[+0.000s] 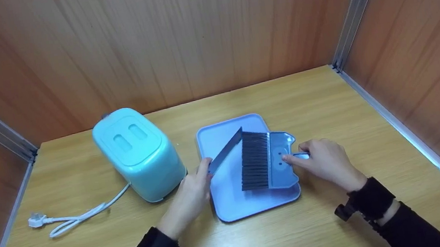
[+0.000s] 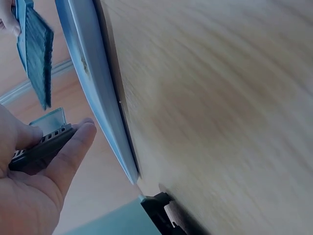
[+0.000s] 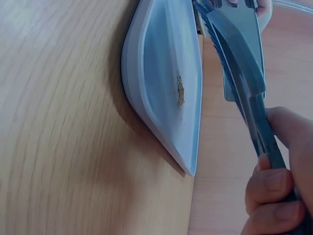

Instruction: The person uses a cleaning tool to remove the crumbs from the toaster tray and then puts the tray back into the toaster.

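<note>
My left hand (image 1: 192, 190) pinches a thin flat crumb tray (image 1: 226, 151), tilted on edge above a pale blue tray (image 1: 231, 208). In the left wrist view its dark slotted end (image 2: 45, 148) sits between thumb and fingers. My right hand (image 1: 328, 161) grips a blue hand brush (image 1: 281, 161) by the handle. The dark bristles (image 1: 255, 160) point left, close to the crumb tray; whether they touch it I cannot tell. A little heap of brown crumbs (image 3: 181, 92) lies in the blue tray in the right wrist view.
Left of the blue tray stands a turquoise toaster (image 1: 153, 166) with its lid on. Its white cord (image 1: 87, 215) and plug (image 1: 37, 220) lie on the wooden table (image 1: 318, 97). Wood panels (image 1: 191, 38) enclose the back and both sides.
</note>
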`<state>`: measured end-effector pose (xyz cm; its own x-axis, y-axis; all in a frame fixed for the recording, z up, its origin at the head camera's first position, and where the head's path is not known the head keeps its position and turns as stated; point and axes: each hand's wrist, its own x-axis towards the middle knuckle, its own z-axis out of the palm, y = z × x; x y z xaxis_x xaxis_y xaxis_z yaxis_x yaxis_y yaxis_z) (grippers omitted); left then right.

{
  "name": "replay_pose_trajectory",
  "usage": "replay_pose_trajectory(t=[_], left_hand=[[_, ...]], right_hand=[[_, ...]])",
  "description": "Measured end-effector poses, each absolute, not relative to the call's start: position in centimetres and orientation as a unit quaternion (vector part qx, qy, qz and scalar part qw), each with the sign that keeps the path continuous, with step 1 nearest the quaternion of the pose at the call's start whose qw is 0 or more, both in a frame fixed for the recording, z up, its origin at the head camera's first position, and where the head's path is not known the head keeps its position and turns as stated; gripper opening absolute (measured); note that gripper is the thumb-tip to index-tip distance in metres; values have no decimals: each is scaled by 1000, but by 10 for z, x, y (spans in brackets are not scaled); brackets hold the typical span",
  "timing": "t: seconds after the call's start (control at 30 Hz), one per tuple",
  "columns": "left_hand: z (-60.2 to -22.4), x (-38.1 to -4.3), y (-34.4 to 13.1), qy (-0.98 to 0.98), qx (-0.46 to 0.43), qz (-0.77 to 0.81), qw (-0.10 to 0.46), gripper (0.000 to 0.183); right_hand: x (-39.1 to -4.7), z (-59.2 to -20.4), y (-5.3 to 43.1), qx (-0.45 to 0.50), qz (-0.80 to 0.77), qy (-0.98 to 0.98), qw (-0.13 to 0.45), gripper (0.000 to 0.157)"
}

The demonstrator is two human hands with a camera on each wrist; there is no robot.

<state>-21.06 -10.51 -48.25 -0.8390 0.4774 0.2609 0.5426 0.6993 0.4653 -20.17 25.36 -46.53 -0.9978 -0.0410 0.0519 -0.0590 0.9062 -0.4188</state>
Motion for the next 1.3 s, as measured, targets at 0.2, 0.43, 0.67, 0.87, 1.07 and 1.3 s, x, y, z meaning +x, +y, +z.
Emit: replay_pose_trajectory(t=[0.2,0.43,0.67,0.87,1.07,1.3], left_hand=[[-484,-209,-103,-918,-282,-271,66,34],[-488,-210,-105,-895,-333,-264,140,31],[-487,-210,-105,-906,-315,-253,125,30],[-486,-209,-104,-909,-313,-250,112,31],[-485,-208,-104,-909,-320,-246,102,31],[-486,-209,-104,-907,-329,-230,128,29]], right_hand=[[-203,-469,252,30,215,-976,28,67],[-202,-474,254,24,214,-976,23,67],[-199,-469,254,16,213,-977,6,66],[-199,-464,254,-5,217,-976,-1,65],[-200,-464,254,-8,217,-976,-8,63],[-199,-468,254,13,214,-977,-3,62]])
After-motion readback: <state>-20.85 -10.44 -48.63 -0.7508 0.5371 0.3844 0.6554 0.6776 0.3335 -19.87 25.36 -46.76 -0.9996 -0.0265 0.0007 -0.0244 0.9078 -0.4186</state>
